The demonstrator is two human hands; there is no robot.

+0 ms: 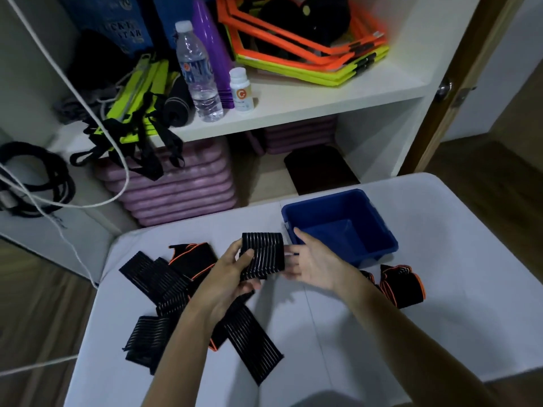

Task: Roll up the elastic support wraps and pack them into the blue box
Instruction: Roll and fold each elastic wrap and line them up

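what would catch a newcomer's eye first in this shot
First, the two hands at the centre: the left hand grips a black ribbed wrap while the right hand is open beside it. Just behind them on the white table stands the blue box, which looks empty, and more loose wraps lie scattered at the left. Up on the shelf, the orange and yellow frames stand out.

Head-height, close, angled down over table (440,274)
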